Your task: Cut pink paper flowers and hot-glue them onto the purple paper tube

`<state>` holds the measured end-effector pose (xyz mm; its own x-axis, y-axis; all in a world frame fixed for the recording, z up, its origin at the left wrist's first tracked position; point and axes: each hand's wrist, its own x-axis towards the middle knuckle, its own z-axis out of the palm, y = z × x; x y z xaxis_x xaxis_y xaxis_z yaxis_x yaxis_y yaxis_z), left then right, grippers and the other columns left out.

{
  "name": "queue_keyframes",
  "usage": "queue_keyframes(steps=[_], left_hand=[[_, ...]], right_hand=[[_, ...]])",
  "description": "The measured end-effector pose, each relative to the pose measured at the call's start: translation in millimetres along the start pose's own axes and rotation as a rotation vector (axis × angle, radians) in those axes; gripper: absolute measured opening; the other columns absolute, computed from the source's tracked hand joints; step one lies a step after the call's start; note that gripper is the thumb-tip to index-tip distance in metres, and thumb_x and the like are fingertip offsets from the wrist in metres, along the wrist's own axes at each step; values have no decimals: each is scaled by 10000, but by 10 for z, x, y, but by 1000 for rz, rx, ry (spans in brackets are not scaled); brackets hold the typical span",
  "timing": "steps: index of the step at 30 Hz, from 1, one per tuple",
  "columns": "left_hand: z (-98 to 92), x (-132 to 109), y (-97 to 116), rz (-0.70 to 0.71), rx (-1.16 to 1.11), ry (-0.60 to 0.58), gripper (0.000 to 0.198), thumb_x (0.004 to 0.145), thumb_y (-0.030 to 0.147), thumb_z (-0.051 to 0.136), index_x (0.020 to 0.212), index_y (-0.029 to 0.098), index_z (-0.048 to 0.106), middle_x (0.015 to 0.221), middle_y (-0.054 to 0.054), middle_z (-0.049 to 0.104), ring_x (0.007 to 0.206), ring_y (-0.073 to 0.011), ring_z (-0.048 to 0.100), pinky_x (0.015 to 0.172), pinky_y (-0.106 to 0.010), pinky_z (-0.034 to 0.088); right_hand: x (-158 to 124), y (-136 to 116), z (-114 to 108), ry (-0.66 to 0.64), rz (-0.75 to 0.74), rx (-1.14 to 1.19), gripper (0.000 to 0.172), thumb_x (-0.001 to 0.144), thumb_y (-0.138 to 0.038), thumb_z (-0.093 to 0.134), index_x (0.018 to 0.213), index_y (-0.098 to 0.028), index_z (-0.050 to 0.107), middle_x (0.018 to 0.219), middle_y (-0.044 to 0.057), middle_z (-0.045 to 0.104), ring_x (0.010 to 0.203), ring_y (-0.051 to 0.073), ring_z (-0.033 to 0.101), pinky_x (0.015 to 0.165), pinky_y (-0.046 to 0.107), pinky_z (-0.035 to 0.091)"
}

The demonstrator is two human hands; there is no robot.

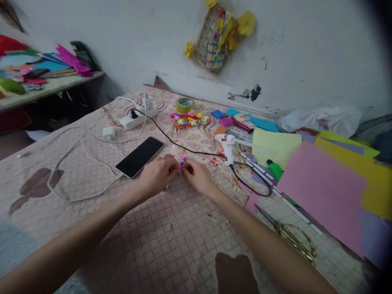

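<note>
So, held piece: a small pink craft piece (pixel 182 164) is pinched between both hands, just above the bench; its exact form is largely hidden by the fingers.
Left hand: the left hand (pixel 157 176) is closed on the piece from one side, and a black smartphone (pixel 139 157) is lying just beside it.
Right hand: the right hand (pixel 197 176) is closed on the piece from the other side.
Nearby: yellow paper shreds (pixel 234 188) are scattered on the patterned cover of the bench (pixel 196 241), and a white hot glue gun (pixel 227 149) is laid near the right hand, its black cord (pixel 251 190) looped across the cover.
Beyond: a heap of coloured paper cut-outs (pixel 189 119) is placed beside a roll of tape (pixel 185 105); a white power strip (pixel 137 118) is plugged with a black plug.
Right side: a pink card sheet (pixel 321 192) is laid over a yellow sheet (pixel 370 188), with a green marker (pixel 275 169) and gold-coloured scissors (pixel 295 241) close by.
Background: a stick rack with yellow paper flowers (pixel 211 41) is fixed to the wall, and coloured paper (pixel 39 65) is piled on a shelf (pixel 45 92).
</note>
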<state>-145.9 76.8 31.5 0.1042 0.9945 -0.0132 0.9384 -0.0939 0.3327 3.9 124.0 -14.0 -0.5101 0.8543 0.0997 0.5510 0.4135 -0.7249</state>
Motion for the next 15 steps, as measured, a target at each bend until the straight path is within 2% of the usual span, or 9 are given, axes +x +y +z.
queue_keyframes(steps=[6,15], left_hand=[[9,7,4,-57,19,-19,168,772,290,474,779,183,603,741,-23,628,638,-131,554,518,-222,308],[43,33,-25,-52,27,-12,186,773,326,466,775,190,592,736,-22,631,631,-136,555,503,-229,274]], right_hand=[[-3,8,9,-5,9,-3,88,797,-213,528,774,-178,606,749,19,658,682,144,572,607,236,364],[-5,18,18,0,4,-7,84,798,-208,531,786,-186,611,750,17,661,684,146,576,606,239,368]])
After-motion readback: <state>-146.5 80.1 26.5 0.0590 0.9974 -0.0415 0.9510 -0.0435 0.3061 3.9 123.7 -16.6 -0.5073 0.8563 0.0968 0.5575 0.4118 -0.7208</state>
